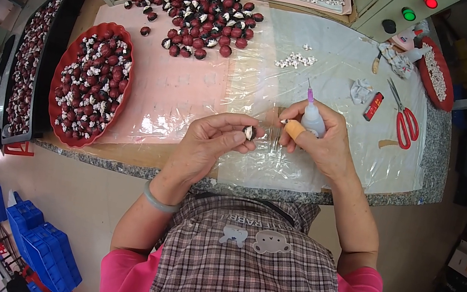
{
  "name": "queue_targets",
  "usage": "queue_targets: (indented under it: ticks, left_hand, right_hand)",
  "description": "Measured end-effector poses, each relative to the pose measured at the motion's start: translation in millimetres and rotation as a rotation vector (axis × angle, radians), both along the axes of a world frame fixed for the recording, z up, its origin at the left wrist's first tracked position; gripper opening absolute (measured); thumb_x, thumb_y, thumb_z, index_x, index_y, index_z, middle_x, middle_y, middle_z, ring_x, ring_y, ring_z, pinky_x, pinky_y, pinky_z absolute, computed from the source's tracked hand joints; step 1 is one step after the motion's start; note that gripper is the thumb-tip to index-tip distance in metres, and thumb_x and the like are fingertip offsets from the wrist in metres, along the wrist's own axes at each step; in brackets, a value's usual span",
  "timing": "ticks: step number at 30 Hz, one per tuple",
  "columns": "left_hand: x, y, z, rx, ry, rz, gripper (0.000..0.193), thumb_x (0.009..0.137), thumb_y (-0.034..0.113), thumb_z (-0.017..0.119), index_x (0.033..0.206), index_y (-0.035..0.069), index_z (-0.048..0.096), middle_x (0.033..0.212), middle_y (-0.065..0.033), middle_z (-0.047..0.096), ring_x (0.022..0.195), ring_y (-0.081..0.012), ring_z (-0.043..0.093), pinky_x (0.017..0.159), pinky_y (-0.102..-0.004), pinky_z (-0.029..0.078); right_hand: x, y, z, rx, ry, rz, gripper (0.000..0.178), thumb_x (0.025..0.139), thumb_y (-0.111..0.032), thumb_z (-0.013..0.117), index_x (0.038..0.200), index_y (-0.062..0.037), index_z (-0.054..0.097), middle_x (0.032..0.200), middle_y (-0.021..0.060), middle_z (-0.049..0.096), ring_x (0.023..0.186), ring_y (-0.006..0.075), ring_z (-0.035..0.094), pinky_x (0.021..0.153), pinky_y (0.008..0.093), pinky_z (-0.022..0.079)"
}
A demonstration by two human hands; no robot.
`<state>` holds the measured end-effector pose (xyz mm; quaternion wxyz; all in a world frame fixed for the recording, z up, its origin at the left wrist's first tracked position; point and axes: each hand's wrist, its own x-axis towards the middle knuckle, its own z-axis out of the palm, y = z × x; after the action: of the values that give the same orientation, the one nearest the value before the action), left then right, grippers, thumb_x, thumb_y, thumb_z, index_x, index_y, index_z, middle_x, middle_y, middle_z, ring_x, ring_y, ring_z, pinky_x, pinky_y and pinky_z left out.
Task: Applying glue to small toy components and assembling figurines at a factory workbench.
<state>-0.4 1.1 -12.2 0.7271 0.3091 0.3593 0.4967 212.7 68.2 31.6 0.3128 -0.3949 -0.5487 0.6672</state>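
Between the thumb and fingertips of my left hand [213, 141] is a small round piece [249, 132], black with a white patch. Close by on the right, my right hand [326, 139] holds a translucent needle-tip squeeze bottle [314, 121], its purple tip pointing up and away. An orange-tan finger cot [293, 129] covers one digit of that hand. At those fingertips a tiny white piece [284, 121] with a dark spot is pinched. The two hands are apart, above the table's near edge.
Many dark red, black and white balls [193, 17] lie at the back left. A red scalloped bowl [127, 92] and black tray [51, 65] hold more. Small white pieces [295, 62] lie beyond my hands. Red-handled scissors [406, 125], a red lighter [373, 106] and crumpled tissue [361, 91] are right.
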Motion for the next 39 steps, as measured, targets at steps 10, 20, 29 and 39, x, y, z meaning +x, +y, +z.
queue_targets:
  ticks: [10, 20, 29, 39]
  left_hand:
    - [-3.0, -2.2, -0.1, -0.039, -0.004, 0.008, 0.030, 0.091, 0.005, 0.060, 0.120, -0.004, 0.059, 0.106, -0.0137, 0.066, 0.087, -0.0146, 0.064, 0.081, -0.0256, 0.053]
    - [0.0, 1.3, 0.0, -0.023, -0.002, -0.008, 0.026, 0.092, 0.003, 0.058, 0.117, -0.004, 0.060, 0.107, -0.0127, 0.065, 0.088, -0.0154, 0.064, 0.081, -0.0259, 0.053]
    - [10.5, -0.2, 12.1, -0.052, -0.009, 0.013, 0.031, 0.090, 0.008, 0.062, 0.120, -0.002, 0.058, 0.104, -0.0143, 0.067, 0.083, -0.0140, 0.063, 0.077, -0.0245, 0.052]
    - [12.2, -2.8, 5.1, -0.052, -0.061, -0.028, 0.026, 0.092, 0.010, 0.060, 0.115, -0.003, 0.062, 0.100, -0.0107, 0.067, 0.083, -0.0142, 0.064, 0.076, -0.0257, 0.053]
  right_hand:
    - [24.0, -0.1, -8.0, 0.035, -0.080, -0.070, 0.015, 0.087, -0.001, 0.062, 0.101, 0.0013, 0.065, 0.083, 0.0039, 0.063, 0.069, 0.0078, 0.059, 0.058, 0.0210, 0.050]
    - [80.1, 42.1, 0.3, 0.868, -0.959, -0.374, 0.018, 0.076, 0.002, 0.060, 0.094, 0.0038, 0.063, 0.110, 0.0208, 0.062, 0.091, 0.0392, 0.063, 0.081, 0.0425, 0.050]
    - [62.5, 44.0, 11.7, 0.649, -0.756, -0.229, 0.015, 0.074, 0.001, 0.063, 0.089, 0.0030, 0.066, 0.089, 0.0171, 0.066, 0.078, 0.0297, 0.064, 0.069, 0.0334, 0.050]
    - [0.7, -20.1, 12.8, 0.888, -0.278, 0.054, 0.023, 0.070, 0.003, 0.072, 0.092, -0.0019, 0.069, 0.097, 0.0122, 0.064, 0.084, 0.0231, 0.066, 0.071, 0.0295, 0.053]
